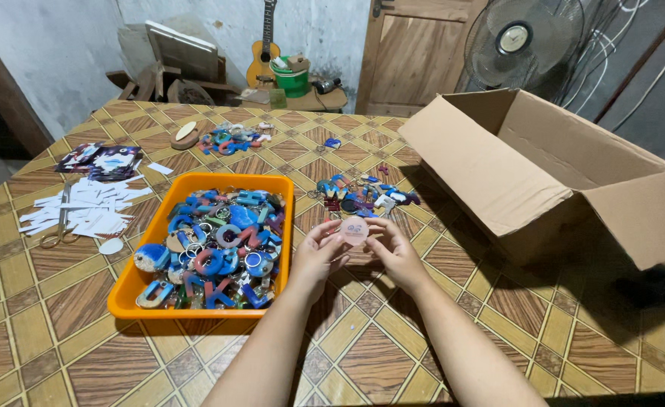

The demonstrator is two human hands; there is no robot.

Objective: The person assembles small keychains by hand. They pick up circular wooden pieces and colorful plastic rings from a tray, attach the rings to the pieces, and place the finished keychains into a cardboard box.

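A small pink disc (354,230) was pinched between the fingertips of the left hand (319,256) and right hand (395,255) above the patterned table (61,332), just right of an orange tray (142,265) of keychains, a cardboard box (551,173) farther right.

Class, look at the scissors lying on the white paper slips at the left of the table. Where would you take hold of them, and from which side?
Grip the scissors by the handle loops, the end nearest the person at the table's near-left. They lie flat on the paper slips, blades pointing away toward the far edge, so come from above on the near side. The left hand is closer.
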